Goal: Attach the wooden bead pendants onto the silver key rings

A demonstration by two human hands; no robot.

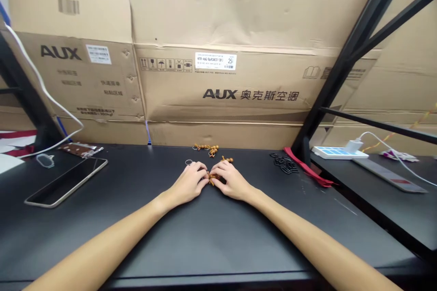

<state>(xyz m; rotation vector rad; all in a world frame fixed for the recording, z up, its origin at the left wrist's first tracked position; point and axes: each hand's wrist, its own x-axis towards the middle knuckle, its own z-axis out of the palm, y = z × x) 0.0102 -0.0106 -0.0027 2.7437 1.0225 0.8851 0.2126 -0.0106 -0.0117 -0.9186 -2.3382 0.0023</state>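
Black desk (211,245), across the lower frame. Bare forearms (109,236), two, from the lower corners toward centre.
Left hand (187,184), centre: fingers curled, thumb and fingertips nearly together at the left end of a small orange-brown beaded piece (211,182). Right hand (234,181), just right of it: fingers bent, thumb and fingertips pinched on the same piece; piece low on the desk, partly covered by fingers, finer detail too small to tell.
Dark-screened phone (66,183), left of frame, lying flat. Grey phone-like slab (389,176), far right. Thin ring (189,162), just beyond the left hand; attachment hidden. Black links (286,163), loose heap, right of centre; red strap (309,170) beside. Another beaded piece (228,159), just beyond the right hand. More beaded pieces (213,150), cluster above the hands. Brown packet (82,149), left. White power strip (329,152), right, with charger plugged in. Printed cardboard boxes (221,18), upper frame, behind all.
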